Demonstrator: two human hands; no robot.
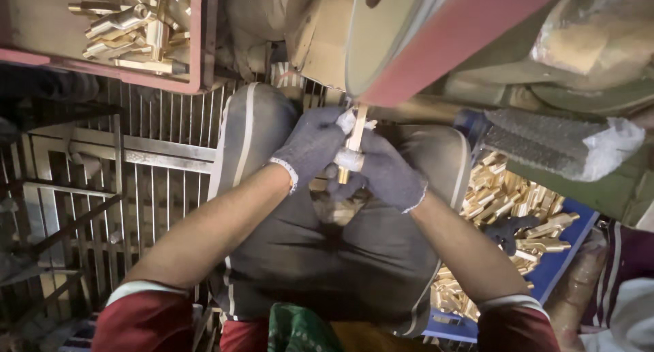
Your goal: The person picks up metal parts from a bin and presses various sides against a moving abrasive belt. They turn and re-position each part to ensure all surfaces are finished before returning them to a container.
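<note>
Both gloved hands met over the lap, just below the red sanding belt. Left hand and right hand gripped one slim brass rod, fingers closed around its lower half, its top end against the belt's edge. Judged stiff, dense for its size, and smooth, so likely slippery; the knit gloves help the grip. Best hold: low on the shank, clear of the belt. Brass parts filled the blue tray at right and the red tray far left.
</note>
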